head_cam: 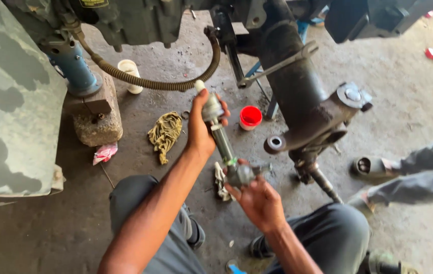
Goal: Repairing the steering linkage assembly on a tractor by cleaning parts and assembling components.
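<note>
Red cup [250,117], yellow rag [165,134], wrench [276,66] — blue jack [77,68] on block [97,119].

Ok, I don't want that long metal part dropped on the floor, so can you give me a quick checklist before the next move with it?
1. Left hand closed around the upper end of the long metal part: ok.
2. Right hand supporting the lower end from underneath: ok.
3. Part held off the concrete floor, above the knees: ok.
4. Space around the part: not ok, the vehicle's steering knuckle hangs close on the right.
5. Floor below: not ok, a rag and a red cup lie nearby.
6. Grip dry, free of grease: cannot tell.
</note>
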